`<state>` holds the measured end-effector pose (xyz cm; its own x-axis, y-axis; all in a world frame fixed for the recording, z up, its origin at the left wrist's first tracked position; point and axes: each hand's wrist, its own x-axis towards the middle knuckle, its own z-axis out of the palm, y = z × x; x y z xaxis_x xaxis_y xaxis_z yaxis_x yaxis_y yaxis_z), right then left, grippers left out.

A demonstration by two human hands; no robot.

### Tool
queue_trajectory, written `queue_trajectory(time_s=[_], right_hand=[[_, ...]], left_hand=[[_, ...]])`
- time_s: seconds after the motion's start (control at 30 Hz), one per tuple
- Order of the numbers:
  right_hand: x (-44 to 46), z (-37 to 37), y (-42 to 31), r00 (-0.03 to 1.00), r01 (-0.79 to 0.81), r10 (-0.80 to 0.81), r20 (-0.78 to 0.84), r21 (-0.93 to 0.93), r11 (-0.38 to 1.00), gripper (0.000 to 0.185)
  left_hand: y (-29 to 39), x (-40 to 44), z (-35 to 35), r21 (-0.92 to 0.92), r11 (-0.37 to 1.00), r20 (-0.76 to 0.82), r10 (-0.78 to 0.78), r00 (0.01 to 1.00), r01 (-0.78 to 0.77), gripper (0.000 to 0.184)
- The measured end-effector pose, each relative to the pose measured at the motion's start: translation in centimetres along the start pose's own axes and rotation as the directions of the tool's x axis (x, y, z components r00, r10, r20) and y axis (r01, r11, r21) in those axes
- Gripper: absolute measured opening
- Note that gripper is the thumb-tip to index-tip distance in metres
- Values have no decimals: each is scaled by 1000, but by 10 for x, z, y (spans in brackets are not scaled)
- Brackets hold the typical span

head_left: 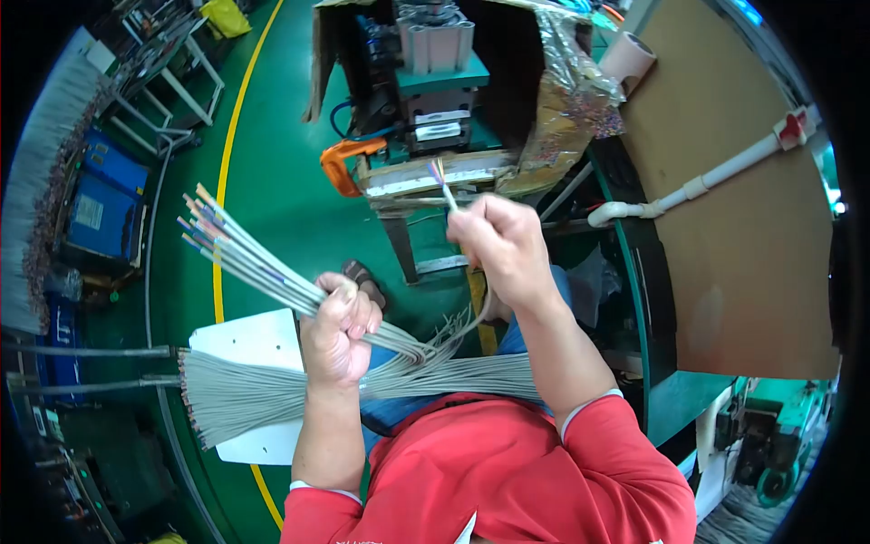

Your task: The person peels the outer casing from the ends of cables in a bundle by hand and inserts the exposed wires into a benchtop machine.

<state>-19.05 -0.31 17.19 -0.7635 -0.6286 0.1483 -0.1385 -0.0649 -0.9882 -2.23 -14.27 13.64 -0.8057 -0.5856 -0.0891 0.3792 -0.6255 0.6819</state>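
Note:
My left hand [339, 337] is wrapped round a small bunch of grey cables [272, 268], whose stripped ends with coloured wires fan out to the upper left. Pinched in my right hand [501, 243] is one grey cable [450, 196]; thin coloured wires splay from its tip, pointing up. The rest of that cable appears to curve down below the hand. Across my lap lies a large bundle of grey cables [245, 392], its cut ends spread to the left over a white board [245, 335].
Ahead stands a machine [437, 50] on a worn bench, with cardboard round it and an orange clamp-like part [343, 165] at its left. A white pipe [716, 178] runs along a brown board on the right. Blue bins [100, 213] and hanging cables stand at the left.

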Motion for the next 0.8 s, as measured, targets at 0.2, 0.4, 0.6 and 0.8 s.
queue_trajectory(time_s=[0.2,0.4,0.6,0.8], right_hand=[[44,-5,20,984,-153,168,-63,186,971,23],[64,-3,24,976,-181,205,-73,254,950,24],[73,-1,32,969,-205,234,-79,272,940,24],[67,-1,38,983,-121,147,-113,210,970,25]], left_hand=[[2,-5,-3,-4,1000,1,8,1000,-8,7],[2,-6,-6,3,1000,22,21,1000,-22,8],[1,-7,-5,8,1000,27,25,999,-25,8],[-5,-6,-4,-3,1000,1,5,1000,-5,13]])
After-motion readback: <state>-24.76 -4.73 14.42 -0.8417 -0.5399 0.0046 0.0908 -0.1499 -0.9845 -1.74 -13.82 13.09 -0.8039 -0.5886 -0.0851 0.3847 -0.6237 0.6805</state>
